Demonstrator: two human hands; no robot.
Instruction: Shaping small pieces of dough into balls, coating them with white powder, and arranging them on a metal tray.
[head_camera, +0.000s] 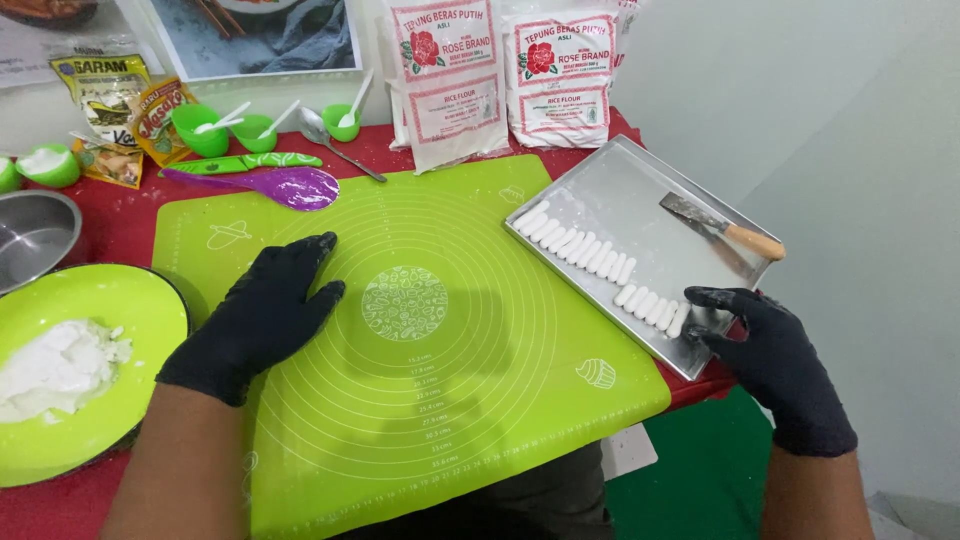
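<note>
Both my hands wear black gloves. My left hand (262, 318) lies flat, fingers together, on the left part of a lime-green silicone baking mat (440, 400). My right hand (770, 350) rests at the near corner of a metal tray (620, 195), its fingers touching the tray's rim, close to the last of a row of several small white dough sticks (600, 262). A metal scraper with a wooden handle (722, 226) lies in the tray's far right part.
A green plate with white dough (60, 375) sits left. A steel bowl (35, 230), purple spoon (270, 186), green knife (240, 162), small green cups (200, 128), sachets and two flour bags (500, 70) line the back of the red tablecloth. The table edge drops off right.
</note>
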